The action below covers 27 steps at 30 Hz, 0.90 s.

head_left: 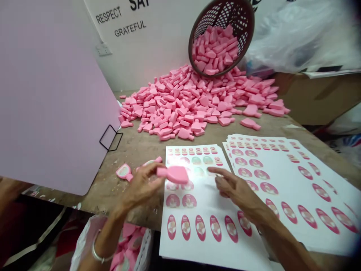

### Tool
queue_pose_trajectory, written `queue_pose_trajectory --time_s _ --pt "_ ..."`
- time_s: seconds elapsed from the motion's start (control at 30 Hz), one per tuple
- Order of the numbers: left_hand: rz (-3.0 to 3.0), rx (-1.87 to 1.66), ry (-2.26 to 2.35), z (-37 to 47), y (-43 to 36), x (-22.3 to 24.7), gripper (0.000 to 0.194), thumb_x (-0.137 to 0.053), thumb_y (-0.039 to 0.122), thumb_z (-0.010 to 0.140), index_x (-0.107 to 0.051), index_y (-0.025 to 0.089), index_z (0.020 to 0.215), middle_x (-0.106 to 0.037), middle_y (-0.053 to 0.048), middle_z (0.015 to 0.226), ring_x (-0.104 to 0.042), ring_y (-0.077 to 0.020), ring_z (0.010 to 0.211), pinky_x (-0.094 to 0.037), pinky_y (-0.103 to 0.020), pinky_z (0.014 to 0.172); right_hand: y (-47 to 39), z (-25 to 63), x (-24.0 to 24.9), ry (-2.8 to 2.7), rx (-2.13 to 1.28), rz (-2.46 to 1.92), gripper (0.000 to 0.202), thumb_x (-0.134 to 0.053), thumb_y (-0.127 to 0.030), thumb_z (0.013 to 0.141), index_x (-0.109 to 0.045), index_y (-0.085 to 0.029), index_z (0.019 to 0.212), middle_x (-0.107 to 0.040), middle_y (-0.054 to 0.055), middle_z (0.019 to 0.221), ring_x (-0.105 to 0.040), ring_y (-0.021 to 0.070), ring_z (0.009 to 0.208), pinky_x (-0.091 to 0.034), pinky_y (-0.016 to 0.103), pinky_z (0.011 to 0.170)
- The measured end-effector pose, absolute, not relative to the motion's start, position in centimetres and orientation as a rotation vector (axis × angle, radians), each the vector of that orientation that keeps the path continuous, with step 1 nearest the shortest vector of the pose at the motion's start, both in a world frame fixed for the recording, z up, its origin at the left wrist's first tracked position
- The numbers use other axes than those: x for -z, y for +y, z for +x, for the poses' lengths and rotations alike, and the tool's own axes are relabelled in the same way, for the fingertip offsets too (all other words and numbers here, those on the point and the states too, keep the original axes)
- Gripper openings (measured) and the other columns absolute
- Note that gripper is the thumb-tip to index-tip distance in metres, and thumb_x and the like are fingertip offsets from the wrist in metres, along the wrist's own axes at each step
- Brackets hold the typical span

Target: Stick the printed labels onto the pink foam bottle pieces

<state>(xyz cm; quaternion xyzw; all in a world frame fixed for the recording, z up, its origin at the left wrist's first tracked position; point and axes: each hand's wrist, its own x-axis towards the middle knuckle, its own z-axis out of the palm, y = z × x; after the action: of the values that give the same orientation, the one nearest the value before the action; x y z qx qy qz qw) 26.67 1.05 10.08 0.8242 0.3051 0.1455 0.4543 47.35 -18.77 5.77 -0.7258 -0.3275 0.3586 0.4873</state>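
Note:
My left hand (145,186) pinches a pink bottle-shaped piece (177,175) by its narrow neck, above a sheet of stickers (180,241). My right hand (229,184) is over the same sheet with its index finger stretched toward the upper stickers; whether a sticker is on the fingertip is too small to tell. Round, oval and small pink stickers show on the sheet, and several spots look pale. Left of my left hand, a pink piece with a sticker (124,171) lies on the table, and another (152,162) is partly hidden behind my fingers.
A large heap of pink pieces (180,101) covers the table's back, below a tipped brown basket (193,37). More sticker sheets (276,165) lie right. A pale board (56,94) with a black wire stand (111,138) is left. Below the edge is a white container (84,241) of pink pieces.

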Motion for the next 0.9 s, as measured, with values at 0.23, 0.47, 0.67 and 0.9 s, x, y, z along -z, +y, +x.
queue_pose_trajectory --time_s 0.23,0.47,0.67,0.9 --pt "1.262 -0.474 0.641 29.9 -8.8 -7.0 0.027 -0.061 0.040 0.083 -0.065 0.021 0.102 -0.067 -0.005 0.091 -0.062 -0.0181 0.085 -0.049 -0.026 0.076 -19.3 41.5 -5.9 -0.558 -1.370 -1.269 0.044 -0.056 -0.063 0.080 -0.055 -0.019 0.083 -0.039 -0.008 0.054 -0.032 0.0053 0.040 -0.031 0.020 0.039" --pt "1.169 -0.515 0.805 32.4 -8.9 -6.6 0.033 -0.055 0.049 0.085 -0.057 0.019 0.098 -0.066 -0.011 0.104 -0.067 -0.0215 0.084 -0.054 -0.031 0.072 -18.6 45.6 -4.6 -0.878 -0.598 -1.904 0.041 -0.054 -0.056 0.082 -0.058 -0.021 0.103 -0.064 0.002 0.080 -0.058 0.0165 0.065 -0.044 0.029 0.058" --pt "1.267 -0.444 0.824 34.9 -5.8 -4.3 0.034 -0.063 0.045 0.079 -0.051 0.017 0.095 -0.061 -0.004 0.082 -0.065 -0.0153 0.059 -0.055 -0.029 0.052 -15.4 50.8 -1.7 -1.368 0.032 -2.102 0.019 -0.045 -0.033 0.092 -0.058 -0.020 0.085 -0.066 0.006 0.083 -0.056 0.0193 0.075 -0.038 0.033 0.070" --pt "1.379 -0.501 0.806 35.6 -6.2 -3.2 0.039 -0.061 0.049 0.080 -0.055 0.015 0.098 -0.057 0.000 0.064 -0.063 -0.0151 0.056 -0.056 -0.028 0.053 -14.5 50.5 0.0 -1.508 0.269 -2.157 0.020 -0.046 -0.029 0.093 -0.059 -0.018 0.084 -0.066 0.006 0.080 -0.055 0.0193 0.078 -0.033 0.032 0.071"
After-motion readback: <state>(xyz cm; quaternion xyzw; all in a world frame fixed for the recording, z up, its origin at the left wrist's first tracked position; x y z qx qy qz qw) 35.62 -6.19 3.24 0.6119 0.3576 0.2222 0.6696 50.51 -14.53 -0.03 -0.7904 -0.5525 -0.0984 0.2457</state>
